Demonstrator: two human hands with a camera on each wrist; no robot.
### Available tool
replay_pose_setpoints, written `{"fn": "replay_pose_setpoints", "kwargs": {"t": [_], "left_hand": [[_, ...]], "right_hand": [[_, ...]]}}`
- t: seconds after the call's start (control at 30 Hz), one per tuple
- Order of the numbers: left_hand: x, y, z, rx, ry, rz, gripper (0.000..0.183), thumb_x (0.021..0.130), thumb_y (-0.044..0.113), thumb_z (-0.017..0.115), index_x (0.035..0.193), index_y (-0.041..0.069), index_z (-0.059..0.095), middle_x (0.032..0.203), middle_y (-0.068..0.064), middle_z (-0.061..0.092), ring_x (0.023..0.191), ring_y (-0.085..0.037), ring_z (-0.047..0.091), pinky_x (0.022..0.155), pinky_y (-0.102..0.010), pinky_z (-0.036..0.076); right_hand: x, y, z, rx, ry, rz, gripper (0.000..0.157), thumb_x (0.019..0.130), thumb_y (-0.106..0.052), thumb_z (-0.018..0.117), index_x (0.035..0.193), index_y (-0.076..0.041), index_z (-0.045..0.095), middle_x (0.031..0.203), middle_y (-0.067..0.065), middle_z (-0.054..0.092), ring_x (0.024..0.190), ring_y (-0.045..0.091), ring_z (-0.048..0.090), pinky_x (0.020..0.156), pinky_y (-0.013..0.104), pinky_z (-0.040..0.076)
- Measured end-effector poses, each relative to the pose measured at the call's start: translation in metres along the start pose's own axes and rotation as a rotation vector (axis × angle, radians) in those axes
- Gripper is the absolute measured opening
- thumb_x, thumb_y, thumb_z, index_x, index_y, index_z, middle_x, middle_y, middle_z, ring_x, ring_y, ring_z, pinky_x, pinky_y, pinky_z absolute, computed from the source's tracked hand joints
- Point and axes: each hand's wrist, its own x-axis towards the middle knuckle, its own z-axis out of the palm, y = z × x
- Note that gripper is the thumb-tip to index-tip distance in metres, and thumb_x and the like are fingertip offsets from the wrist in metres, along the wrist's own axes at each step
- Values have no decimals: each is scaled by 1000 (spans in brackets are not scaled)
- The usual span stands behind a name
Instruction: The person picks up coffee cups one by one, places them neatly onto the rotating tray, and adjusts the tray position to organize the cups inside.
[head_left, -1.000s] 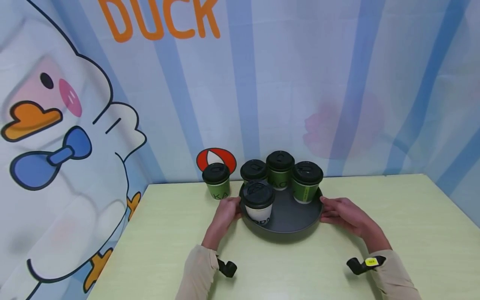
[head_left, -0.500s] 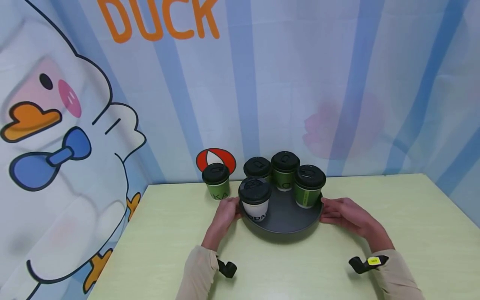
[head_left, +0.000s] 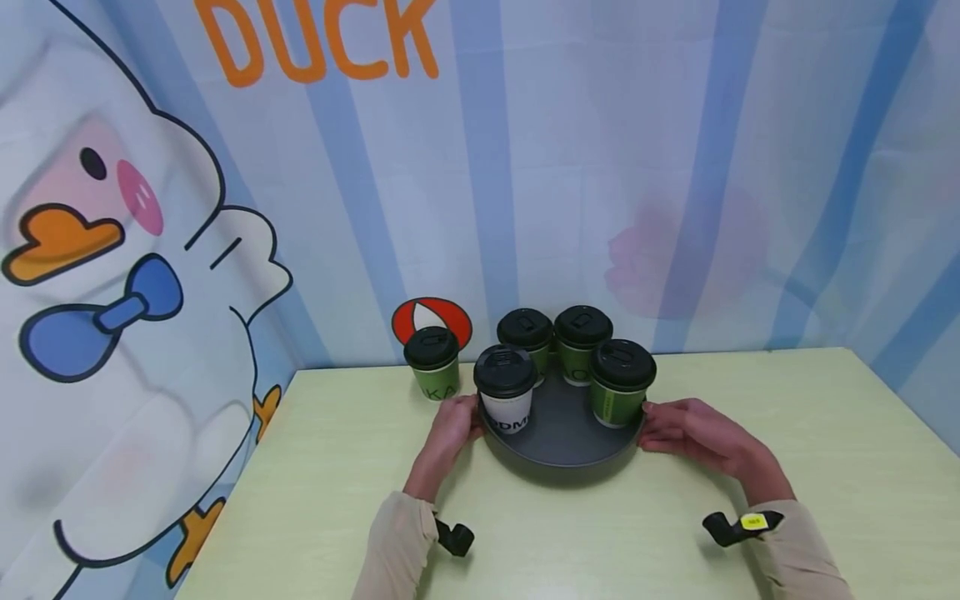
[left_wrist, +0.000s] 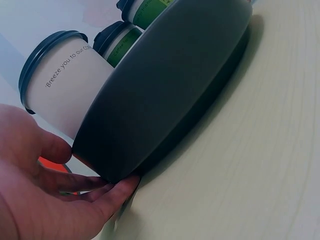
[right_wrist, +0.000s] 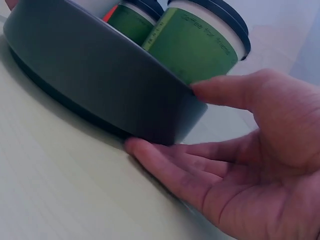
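Observation:
A round dark grey tray [head_left: 566, 446] with a low rim is in the middle of the head view. My left hand [head_left: 447, 433] pinches its left edge, thumb at the upper rim and fingers underneath, as the left wrist view shows. On the opposite edge my right hand [head_left: 701, 433] grips in the same way, its thumb beside a green cup. A white paper cup [head_left: 508, 414] with a black lid stands upright at the tray's left. Green lidded cups stand on it too: one at the right [head_left: 618, 406] and two at the back [head_left: 577, 364], partly hidden.
Another green cup [head_left: 437, 382] with a black lid stands on the table [head_left: 360, 467], off the tray and just beyond my left hand. A printed duck curtain [head_left: 555, 167] hangs right behind the table's far edge.
The cups have turned clockwise, seen from above: the white one went back and left, the rear ones right, the right one nearer. My left hand stayed put; my right shifted slightly.

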Motion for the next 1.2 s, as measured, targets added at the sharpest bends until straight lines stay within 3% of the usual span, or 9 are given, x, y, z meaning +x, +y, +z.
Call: {"fn": "replay_pose_setpoints", "kwargs": {"t": [0.1,0.27,0.47,0.6,0.67,0.77,0.9,1.07,1.2], "left_hand": [[1,0,0,-6,-11,-6,27,97,15,42,102,-3,61,84,-3,57,73,-12,54,73,-32,51],[-1,4,-1,-21,-35,-34,29,98,14,40,107,-5,61,88,-4,58,77,-13,55,80,-37,51],[-20,25,-1,-11,-45,-29,29,98,9,38,107,-9,59,89,-7,58,81,-16,55,86,-42,49],[-12,16,0,8,-34,-13,29,97,10,39,109,-7,59,90,-6,58,80,-15,54,81,-37,50],[-4,8,-1,78,-8,19,31,97,13,40,110,-6,61,92,-6,60,82,-15,56,78,-34,51],[-2,8,-3,247,68,101,32,96,18,42,107,-3,65,94,-9,63,86,-19,59,75,-32,50],[-11,28,-11,398,160,225,33,97,25,46,104,3,69,95,-10,67,88,-22,61,73,-34,49],[-24,53,-24,313,259,417,31,97,32,52,105,9,70,96,-3,68,88,-19,60,77,-36,51],[-21,56,-33,291,396,678,30,94,29,60,112,6,65,108,-7,64,99,-22,58,89,-42,49]], "right_hand": [[1,-1,1,29,32,-12,50,100,-24,51,125,19,44,109,22,61,99,25,65,94,42,48],[1,0,1,23,3,-6,47,100,-21,50,122,20,45,106,22,64,99,29,65,94,43,48],[1,0,0,1,-22,-2,52,100,-22,50,126,22,40,109,26,63,104,33,63,94,44,47],[1,0,0,5,-14,1,53,100,-22,50,126,22,39,110,26,62,104,33,63,95,44,47],[2,0,-1,7,-14,1,53,100,-22,50,126,22,39,110,26,63,104,33,63,95,44,47],[2,1,-1,14,-16,-1,52,100,-22,51,125,22,40,109,25,63,103,32,64,95,44,47],[2,1,-1,27,-22,-5,51,100,-22,50,125,22,41,108,24,63,102,30,64,95,44,47],[2,1,0,33,-27,-7,51,100,-22,51,124,22,42,107,24,64,101,29,65,95,44,46],[2,0,-1,33,-32,-10,51,100,-22,50,124,22,42,107,24,64,101,29,65,95,45,46]]}}
